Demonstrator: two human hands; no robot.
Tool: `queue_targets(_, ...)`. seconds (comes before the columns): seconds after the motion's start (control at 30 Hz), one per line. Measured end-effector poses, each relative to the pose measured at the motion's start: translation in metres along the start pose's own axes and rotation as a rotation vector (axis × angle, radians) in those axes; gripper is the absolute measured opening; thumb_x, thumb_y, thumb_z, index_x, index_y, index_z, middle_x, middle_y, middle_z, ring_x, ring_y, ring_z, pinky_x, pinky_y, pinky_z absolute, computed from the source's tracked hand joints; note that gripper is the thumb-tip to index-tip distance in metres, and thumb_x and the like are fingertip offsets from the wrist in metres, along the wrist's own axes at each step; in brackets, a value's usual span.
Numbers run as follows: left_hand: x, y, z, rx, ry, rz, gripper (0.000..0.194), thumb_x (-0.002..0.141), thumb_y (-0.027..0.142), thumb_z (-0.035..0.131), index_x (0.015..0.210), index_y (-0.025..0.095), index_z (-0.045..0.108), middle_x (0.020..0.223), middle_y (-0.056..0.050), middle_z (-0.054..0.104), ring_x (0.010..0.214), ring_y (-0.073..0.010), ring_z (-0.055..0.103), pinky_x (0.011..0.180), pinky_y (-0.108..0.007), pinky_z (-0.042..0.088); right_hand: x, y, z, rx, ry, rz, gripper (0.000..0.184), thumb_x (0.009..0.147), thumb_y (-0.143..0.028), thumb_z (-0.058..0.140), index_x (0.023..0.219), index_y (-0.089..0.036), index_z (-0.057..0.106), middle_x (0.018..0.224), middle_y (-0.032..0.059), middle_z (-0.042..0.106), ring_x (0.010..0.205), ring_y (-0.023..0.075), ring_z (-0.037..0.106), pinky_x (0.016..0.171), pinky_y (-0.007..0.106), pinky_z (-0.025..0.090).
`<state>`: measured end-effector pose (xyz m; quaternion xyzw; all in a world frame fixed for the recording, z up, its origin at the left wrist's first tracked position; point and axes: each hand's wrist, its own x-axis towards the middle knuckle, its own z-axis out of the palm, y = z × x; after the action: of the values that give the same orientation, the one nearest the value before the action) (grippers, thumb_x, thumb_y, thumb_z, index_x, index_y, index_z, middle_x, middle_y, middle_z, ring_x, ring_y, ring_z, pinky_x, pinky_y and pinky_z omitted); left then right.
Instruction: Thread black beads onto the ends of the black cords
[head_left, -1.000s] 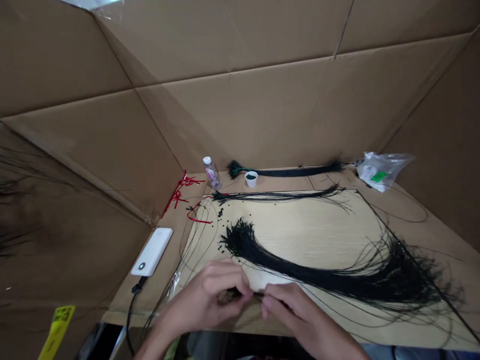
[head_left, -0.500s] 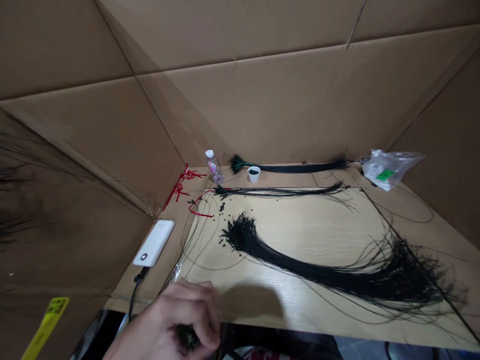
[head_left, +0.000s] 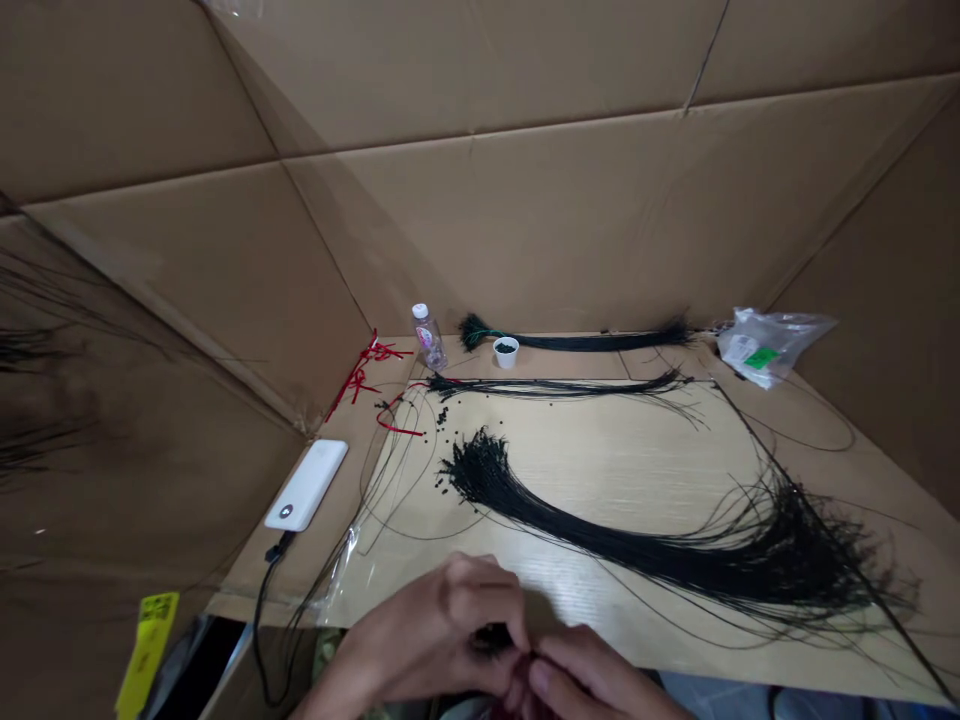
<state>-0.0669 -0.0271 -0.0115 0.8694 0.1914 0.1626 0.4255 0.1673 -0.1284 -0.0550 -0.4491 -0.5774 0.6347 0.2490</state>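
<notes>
My left hand (head_left: 450, 625) is at the table's front edge, its fingers curled round a small dark tuft of cord ends (head_left: 491, 638). Against its fingertips, my right hand (head_left: 592, 675) is closed in a pinch; what it grips is hidden. Something dark red shows below the meeting fingers, too unclear to name. Beyond both hands, a thick bundle of black cords (head_left: 600, 530) lies across the table, knotted tips to the left and loose ends fanned out to the right.
A thinner cord bundle (head_left: 555, 387) and another (head_left: 600, 343) lie farther back. Nearby are a white cup (head_left: 506, 356) of dark bits, a clear bottle (head_left: 429, 340), red ribbons (head_left: 360, 375), a white power bank (head_left: 307, 485) and a plastic bag (head_left: 772, 345). Cardboard walls surround the table.
My left hand has moved right along the front edge, still closed on the dark tuft. My right hand has come into view and meets it. The view has shifted slightly.
</notes>
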Motion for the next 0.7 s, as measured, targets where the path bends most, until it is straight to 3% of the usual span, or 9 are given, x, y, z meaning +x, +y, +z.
queue_targets(0.13,0.003,-0.01,-0.015,-0.016,0.001,-0.081,0.019,0.082,0.002,0.077,0.09,0.019,0.075,0.08,0.003,0.074,0.074,-0.0127,0.067,0.071,-0.021,0.047,0.028,0.004,0.01,0.018,0.097,0.01,0.089,0.101,-0.097,0.03,0.08,-0.022,0.071,0.075,0.0002,0.057,0.078,0.0207,0.055,0.072,0.03,0.042)
queue_targets(0.3,0.022,-0.034,-0.039,-0.154,-0.005,-0.119,0.011,0.096,0.024,0.081,0.101,0.016,0.077,0.098,-0.006,0.081,0.089,-0.0186,0.076,0.081,-0.026,0.057,0.028,0.014,0.004,0.184,0.18,-0.004,0.08,0.102,-0.095,0.038,0.076,-0.023,0.061,0.072,-0.0025,0.046,0.071,0.0192,0.044,0.067,0.031,0.031)
queue_targets(0.37,0.042,-0.052,-0.049,-0.015,0.031,-0.104,0.015,0.107,0.031,0.07,0.111,0.016,0.074,0.109,-0.009,0.08,0.101,-0.0205,0.076,0.093,-0.031,0.058,0.028,0.02,-0.001,0.313,0.26,0.03,0.076,0.1,-0.094,0.046,0.076,-0.023,0.058,0.07,-0.0046,0.039,0.067,0.0176,0.036,0.064,0.03,0.027)
queue_targets(0.43,0.066,-0.075,-0.059,0.347,0.051,-0.117,0.018,0.115,0.028,0.058,0.118,0.019,0.073,0.116,-0.008,0.078,0.108,-0.0207,0.073,0.098,-0.034,0.056,0.029,0.024,-0.006,0.409,0.331,0.038,0.074,0.097,-0.094,0.053,0.075,-0.023,0.057,0.069,-0.0058,0.034,0.065,0.0167,0.031,0.062,0.03,0.024)
queue_targets(0.57,0.108,-0.119,-0.07,0.578,-0.019,-0.105,0.021,0.106,0.008,0.061,0.118,0.018,0.075,0.122,-0.012,0.075,0.117,-0.0292,0.064,0.101,-0.042,0.048,0.031,0.024,-0.014,0.483,0.442,0.024,0.071,0.097,-0.091,0.057,0.078,-0.023,0.057,0.072,-0.0052,0.035,0.067,0.0165,0.029,0.061,0.029,0.021)
queue_targets(0.7,0.129,-0.137,-0.075,0.693,-0.145,-0.035,0.02,0.095,0.001,0.073,0.1,0.02,0.076,0.109,-0.008,0.076,0.113,-0.0294,0.061,0.096,-0.04,0.043,0.032,0.024,-0.016,0.552,0.483,0.006,0.067,0.098,-0.087,0.063,0.079,-0.023,0.057,0.071,-0.0065,0.031,0.066,0.0155,0.024,0.06,0.029,0.018)
